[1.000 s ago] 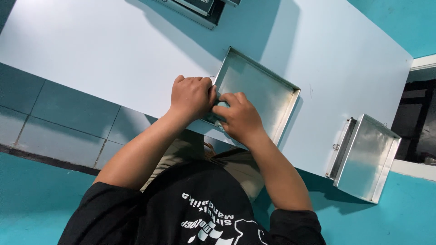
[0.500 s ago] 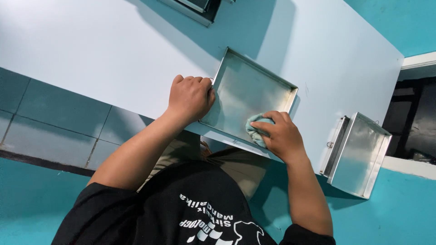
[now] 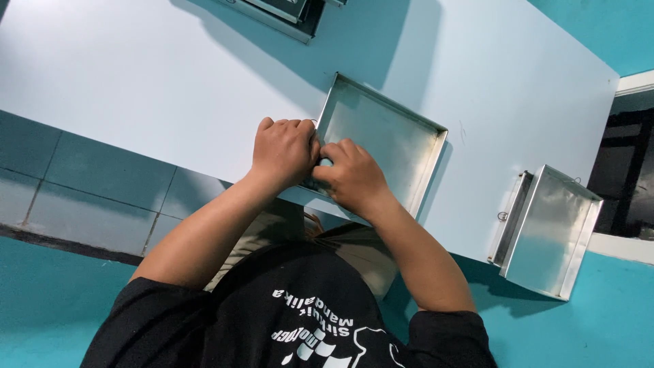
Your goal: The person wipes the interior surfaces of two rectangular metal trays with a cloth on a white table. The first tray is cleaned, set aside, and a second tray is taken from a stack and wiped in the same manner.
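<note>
The shallow square metal tray (image 3: 385,146) is lying flat on the pale blue rectangular desk (image 3: 170,88), close to the desk edge nearest the person and slightly overhanging that edge at its near corner. The left hand (image 3: 285,148) is curling closed over the tray rim at the corner nearest the person, knuckles up, gripping the raised wall. The right hand (image 3: 352,178) is sitting inside the tray at the same corner, touching the left hand, fingers bent and pressing down on a small pale cloth (image 3: 326,162), of which only a sliver is showing between the two hands. Whether the right hand is pinching the cloth or only pressing it is not discernible. The inside of the tray is showing a dull grey sheen with raised walls on all visible sides. A second rectangular metal tray (image 3: 552,232) is resting at the far right end of the desk, well apart from the first tray, hanging partly past the desk edge, with a narrower metal piece (image 3: 511,218) lying against its left side. A dark framed object (image 3: 283,13) is sitting at the far edge of the desk, partly cut off by the picture border.
</note>
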